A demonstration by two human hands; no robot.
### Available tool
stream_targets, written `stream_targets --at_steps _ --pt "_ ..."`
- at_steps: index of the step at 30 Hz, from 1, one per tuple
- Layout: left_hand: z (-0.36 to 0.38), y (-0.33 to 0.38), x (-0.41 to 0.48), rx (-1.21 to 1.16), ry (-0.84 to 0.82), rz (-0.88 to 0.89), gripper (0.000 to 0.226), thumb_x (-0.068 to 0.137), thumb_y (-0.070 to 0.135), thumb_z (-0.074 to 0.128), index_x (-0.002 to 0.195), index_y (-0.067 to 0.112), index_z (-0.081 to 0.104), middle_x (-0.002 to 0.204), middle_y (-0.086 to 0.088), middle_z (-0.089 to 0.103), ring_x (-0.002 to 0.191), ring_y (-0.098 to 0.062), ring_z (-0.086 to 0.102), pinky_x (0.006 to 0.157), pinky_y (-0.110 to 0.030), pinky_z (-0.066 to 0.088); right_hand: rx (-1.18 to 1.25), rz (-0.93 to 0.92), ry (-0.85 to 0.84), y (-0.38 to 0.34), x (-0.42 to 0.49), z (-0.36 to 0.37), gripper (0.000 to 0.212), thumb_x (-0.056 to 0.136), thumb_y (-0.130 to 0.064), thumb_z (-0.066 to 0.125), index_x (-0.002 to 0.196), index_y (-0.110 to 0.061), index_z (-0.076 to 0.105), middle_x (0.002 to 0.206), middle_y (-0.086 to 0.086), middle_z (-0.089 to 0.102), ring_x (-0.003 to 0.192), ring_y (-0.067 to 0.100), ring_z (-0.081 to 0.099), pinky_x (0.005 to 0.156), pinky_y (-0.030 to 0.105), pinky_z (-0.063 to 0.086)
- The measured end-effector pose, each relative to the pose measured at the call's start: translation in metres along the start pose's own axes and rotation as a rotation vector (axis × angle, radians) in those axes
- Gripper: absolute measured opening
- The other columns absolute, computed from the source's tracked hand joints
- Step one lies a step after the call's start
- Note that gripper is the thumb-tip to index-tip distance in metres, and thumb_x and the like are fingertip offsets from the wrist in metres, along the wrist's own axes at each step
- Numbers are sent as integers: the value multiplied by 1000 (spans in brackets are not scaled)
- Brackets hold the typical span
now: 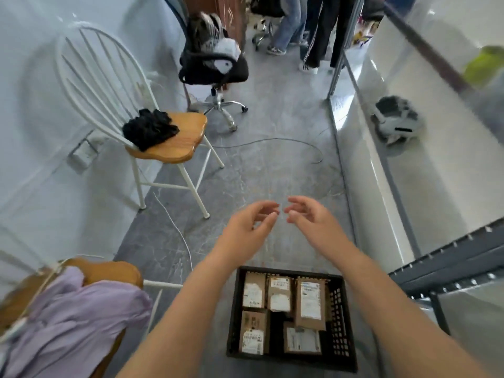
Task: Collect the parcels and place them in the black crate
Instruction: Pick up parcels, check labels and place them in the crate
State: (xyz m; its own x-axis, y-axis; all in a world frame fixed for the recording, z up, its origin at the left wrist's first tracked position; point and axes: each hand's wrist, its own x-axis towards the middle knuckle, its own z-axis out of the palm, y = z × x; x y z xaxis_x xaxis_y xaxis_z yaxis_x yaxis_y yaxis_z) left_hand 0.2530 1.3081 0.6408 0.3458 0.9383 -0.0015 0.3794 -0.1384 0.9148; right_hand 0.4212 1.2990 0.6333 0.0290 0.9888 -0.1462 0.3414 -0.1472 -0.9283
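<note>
The black crate [341,317] stands on the grey floor at the bottom centre, between my forearms. Several brown cardboard parcels [311,301] with white labels lie flat inside it. Stretched out above the floor beyond the crate is my left hand [245,230], empty, with its fingers loosely curled and apart. My right hand [311,216] is beside it, also empty, fingers spread. The fingertips of the two hands nearly meet.
A white chair with a wooden seat [174,140] holds black gloves [148,129] at the left. Another chair [109,271] with lilac cloth [73,317] is at bottom left. A black office chair [215,66], floor cables [272,140], people's legs [300,31] and a shelf unit [452,257] on the right.
</note>
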Motion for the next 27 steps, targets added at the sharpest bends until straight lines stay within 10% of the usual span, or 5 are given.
stream_targets --at_steps 4,8,14,19,27 --pt "-63 101 -7 -26 62 59 17 95 20 55 110 26 60 108 1 68 98 -13 64 87 -25 50 18 -101 54 -118 -25 -18 27 92 -12 55 118 -17 55 109 12 66 94 27 65 84 31 49" --pt "-110 164 -23 -49 120 104 16 95 23 55 110 26 58 109 -8 68 101 -22 65 92 -38 51 47 -185 69 -197 -46 -24 28 92 -12 53 120 -13 54 108 12 67 83 18 64 71 18 46" --pt "-167 215 -70 -65 321 149 14 95 20 55 107 27 57 94 8 69 86 -7 67 74 -16 51 213 -349 55 -271 -74 -14 22 92 -17 52 111 -25 56 92 -9 69 76 5 67 73 21 53" --pt "-195 232 -141 -37 625 171 16 94 14 54 106 24 59 93 1 69 88 -19 67 82 -28 53 266 -451 -194 -315 -99 28 24 93 -13 52 117 -19 54 93 -5 68 76 9 65 69 17 51" --pt "-197 215 -314 -28 1105 6 18 95 9 52 111 16 58 95 -3 68 76 -8 67 65 -10 47 314 -566 -672 -334 -182 122 22 93 -11 52 113 -21 54 94 -6 67 78 8 64 75 22 50"
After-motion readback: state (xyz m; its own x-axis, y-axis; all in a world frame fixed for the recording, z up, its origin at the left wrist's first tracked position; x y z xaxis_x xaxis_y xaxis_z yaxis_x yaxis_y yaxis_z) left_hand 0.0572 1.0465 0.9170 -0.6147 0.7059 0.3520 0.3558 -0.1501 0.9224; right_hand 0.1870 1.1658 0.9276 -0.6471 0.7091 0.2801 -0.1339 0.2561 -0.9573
